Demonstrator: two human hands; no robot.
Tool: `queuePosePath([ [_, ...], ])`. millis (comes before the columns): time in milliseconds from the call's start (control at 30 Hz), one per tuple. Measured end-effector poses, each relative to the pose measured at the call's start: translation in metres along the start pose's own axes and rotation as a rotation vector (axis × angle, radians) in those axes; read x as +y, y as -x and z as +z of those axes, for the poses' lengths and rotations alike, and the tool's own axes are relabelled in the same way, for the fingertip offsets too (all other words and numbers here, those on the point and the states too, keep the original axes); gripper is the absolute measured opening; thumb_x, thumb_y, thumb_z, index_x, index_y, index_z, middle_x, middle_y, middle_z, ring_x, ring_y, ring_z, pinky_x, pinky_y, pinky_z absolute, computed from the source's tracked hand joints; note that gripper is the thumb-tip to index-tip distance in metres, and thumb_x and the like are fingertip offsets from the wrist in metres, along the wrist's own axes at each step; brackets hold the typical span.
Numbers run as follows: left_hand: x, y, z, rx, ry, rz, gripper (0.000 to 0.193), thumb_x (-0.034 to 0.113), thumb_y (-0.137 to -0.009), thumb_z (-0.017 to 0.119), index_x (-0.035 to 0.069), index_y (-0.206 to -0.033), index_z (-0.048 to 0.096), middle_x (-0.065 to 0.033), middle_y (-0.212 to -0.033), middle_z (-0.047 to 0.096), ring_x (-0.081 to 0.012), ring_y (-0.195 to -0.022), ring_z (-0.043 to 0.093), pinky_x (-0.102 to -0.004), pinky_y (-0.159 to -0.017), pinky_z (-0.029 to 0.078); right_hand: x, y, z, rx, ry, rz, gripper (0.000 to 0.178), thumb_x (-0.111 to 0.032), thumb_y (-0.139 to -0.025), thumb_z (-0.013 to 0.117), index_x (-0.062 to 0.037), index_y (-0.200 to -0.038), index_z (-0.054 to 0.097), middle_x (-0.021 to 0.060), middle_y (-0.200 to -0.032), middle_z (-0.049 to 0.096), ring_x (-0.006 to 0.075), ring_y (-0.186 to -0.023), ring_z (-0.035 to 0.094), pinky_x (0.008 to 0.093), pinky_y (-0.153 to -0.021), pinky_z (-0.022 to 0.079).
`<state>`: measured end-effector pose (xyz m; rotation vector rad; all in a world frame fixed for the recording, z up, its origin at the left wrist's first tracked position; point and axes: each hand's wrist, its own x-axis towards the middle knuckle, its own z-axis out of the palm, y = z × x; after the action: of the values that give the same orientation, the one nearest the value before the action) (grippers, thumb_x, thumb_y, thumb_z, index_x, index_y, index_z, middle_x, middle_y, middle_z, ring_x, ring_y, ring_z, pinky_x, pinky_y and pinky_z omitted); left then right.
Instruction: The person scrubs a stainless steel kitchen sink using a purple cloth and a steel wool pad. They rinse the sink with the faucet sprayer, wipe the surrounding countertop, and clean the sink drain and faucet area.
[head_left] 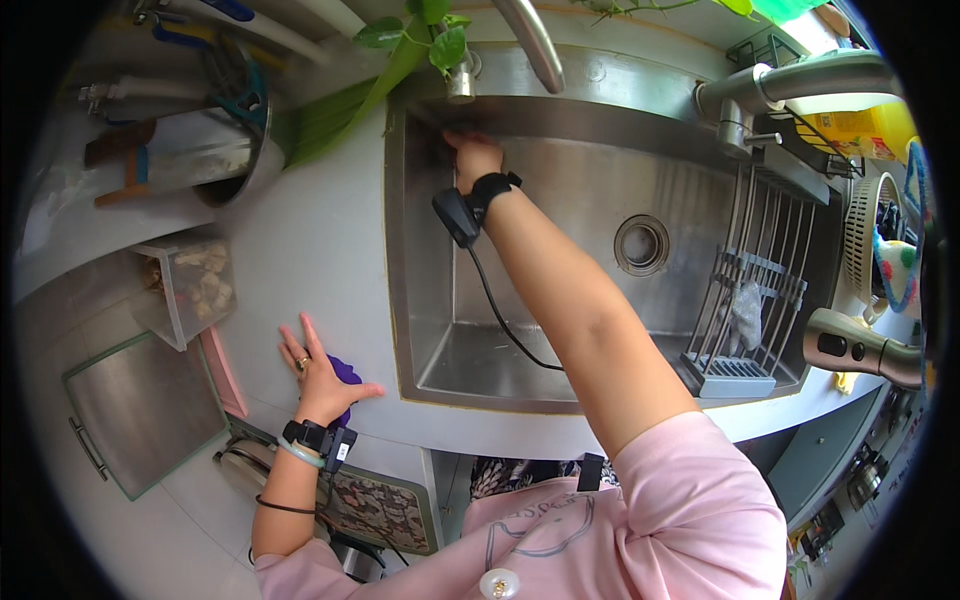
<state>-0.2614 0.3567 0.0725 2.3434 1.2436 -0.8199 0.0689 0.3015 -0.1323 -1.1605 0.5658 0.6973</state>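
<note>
My right arm crosses the stainless steel sink (560, 200), and my right hand (476, 160) reaches into its far left corner. The fingers there are blurred and partly hidden against the dark wall, so I cannot make out anything in them. On the white counter (335, 230) left of the sink, my left hand (325, 380) rests with its fingers spread. A purple cloth (344, 385) lies beside and partly under that hand. Each wrist carries a strapped black device.
A faucet (535, 45) overhangs the sink's back rim. The drain (641, 246) is right of my arm, followed by a metal rack (745, 290). On the left counter stand a clear container (190, 285) and a pot with knives (240, 150). Green leaves (370, 110) droop near the back corner.
</note>
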Motion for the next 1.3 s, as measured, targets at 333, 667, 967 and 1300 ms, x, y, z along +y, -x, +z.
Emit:
queuePosePath([
  [333, -0.001, 0.001, 0.000, 0.020, -0.010, 0.021, 0.159, 0.039, -0.041, 0.097, 0.019, -0.153, -0.014, -0.0334, -0.153, -0.020, -0.0537, -0.142, -0.012, -0.0614, -0.115, 0.010, -0.031, -0.080, -0.170, -0.097, 0.425, -0.055, 0.025, -0.025, -0.094, 0.053, -0.0050, -0.101, 0.066, 0.0106, -0.094, 0.067, 0.0232, -0.086, 0.064, 0.0408, -0.075, 0.051],
  [667, -0.002, -0.001, 0.002, 0.017, -0.004, -0.010, 0.158, 0.039, -0.041, 0.097, 0.020, -0.154, -0.012, -0.0327, -0.153, -0.019, -0.0535, -0.142, -0.012, -0.0610, -0.115, 0.011, -0.005, -0.023, -0.017, -0.109, 0.577, -0.154, 0.018, -0.021, -0.090, 0.059, -0.0082, -0.103, 0.064, 0.0143, -0.104, 0.065, 0.0321, -0.092, 0.063, 0.0426, -0.077, 0.054],
  [967, -0.002, 0.001, 0.000, 0.019, 0.000, -0.021, 0.157, 0.040, -0.040, 0.097, 0.022, -0.154, -0.011, -0.0297, -0.155, -0.018, -0.0522, -0.142, -0.011, -0.0617, -0.114, 0.012, -0.100, 0.014, -0.115, 0.029, -0.523, 0.002, 0.008, -0.009, -0.092, 0.060, -0.0065, -0.085, 0.059, 0.0025, -0.079, 0.058, 0.0099, -0.070, 0.058, 0.0192, -0.057, 0.051],
  [1300, -0.002, 0.002, 0.000, 0.087, 0.027, 0.045, 0.158, 0.038, -0.040, 0.097, 0.026, -0.154, -0.011, -0.0262, -0.156, -0.020, -0.0509, -0.143, -0.012, -0.0699, -0.109, 0.015, -0.110, 0.045, -0.069, -0.342, -0.419, 0.235, 0.012, -0.009, -0.092, 0.061, -0.0041, -0.081, 0.058, 0.0060, -0.074, 0.059, 0.0150, -0.068, 0.062, 0.0211, -0.059, 0.054],
])
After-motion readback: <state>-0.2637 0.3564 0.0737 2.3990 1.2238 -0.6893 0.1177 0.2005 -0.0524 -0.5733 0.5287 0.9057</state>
